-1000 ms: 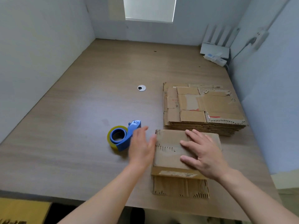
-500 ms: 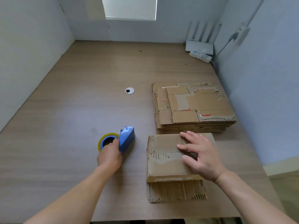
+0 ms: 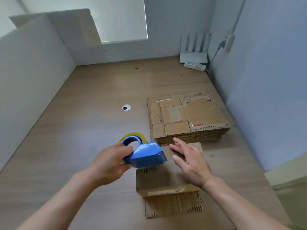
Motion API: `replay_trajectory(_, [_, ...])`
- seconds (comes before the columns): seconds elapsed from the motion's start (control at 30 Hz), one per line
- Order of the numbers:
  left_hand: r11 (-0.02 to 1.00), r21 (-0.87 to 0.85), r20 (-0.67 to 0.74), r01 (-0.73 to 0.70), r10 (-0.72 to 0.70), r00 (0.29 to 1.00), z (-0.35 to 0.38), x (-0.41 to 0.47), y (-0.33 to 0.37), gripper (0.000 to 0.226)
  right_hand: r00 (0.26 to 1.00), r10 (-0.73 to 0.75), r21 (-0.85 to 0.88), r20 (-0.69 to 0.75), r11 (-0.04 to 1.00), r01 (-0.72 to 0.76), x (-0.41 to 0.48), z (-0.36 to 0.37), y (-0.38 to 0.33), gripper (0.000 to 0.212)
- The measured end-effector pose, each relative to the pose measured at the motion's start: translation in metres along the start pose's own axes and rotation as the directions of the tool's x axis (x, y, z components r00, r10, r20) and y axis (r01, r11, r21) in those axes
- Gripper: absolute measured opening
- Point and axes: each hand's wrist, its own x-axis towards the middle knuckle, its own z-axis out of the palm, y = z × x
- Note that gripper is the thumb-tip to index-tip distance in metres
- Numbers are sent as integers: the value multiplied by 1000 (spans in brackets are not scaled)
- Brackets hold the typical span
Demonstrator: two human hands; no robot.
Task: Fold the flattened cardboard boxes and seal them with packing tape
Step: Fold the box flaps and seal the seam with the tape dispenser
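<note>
Holding dispenser [image 3: 146, 155] in left grip [image 3: 108, 165]: fingers curled round its rear end, thumb along the side, clamped firmly on it. Carrying it clear of surface [image 3: 74, 138], blue nose pointing right, over far left corner of box [image 3: 166, 180]. Yellowish tape roll [image 3: 134, 135] at its back end, just above the knuckles. Right grip [image 3: 191, 161] spread flat, palm down, over box's far right part, with fingers [image 3: 180, 145] straight and apart, nothing held; can't tell whether actually touching the cardboard. Box itself down on surface near the front edge, between the two forearms, with a ragged corrugated flap [image 3: 173, 205] lying flat toward the near side and a tan strip along the near top edge. Right behind it, stack [image 3: 187, 118] of flattened boxes on right half of surface, top sheet torn and patchy, red marks on it; can't tell if stack and box touch. Left of stack, round grommet [image 3: 126, 107] set in surface. In far right corner, well apart from the work: router [image 3: 193, 57] with upright antennas, plus power strip [image 3: 195, 65] just in front of it. White panels [image 3: 33, 72] walling in surface on left, back and right.
</note>
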Motion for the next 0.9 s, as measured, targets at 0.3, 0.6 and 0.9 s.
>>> replay_trajectory(0.3, [998,46,98,-30,25,995,12,6,17,45,998,-63,-51,-15,997,62,2,3,11,32])
replay_trajectory(0.6, [999,12,198,31,-33,980,3,5,20,39,997,-60,6,-37,998,61,0,1,8,19])
replay_trajectory(0.9, [962,-25,283,270,-253,925,-35,-9,12,28,965,82,363,-249,932,14,-6,-5,7,34])
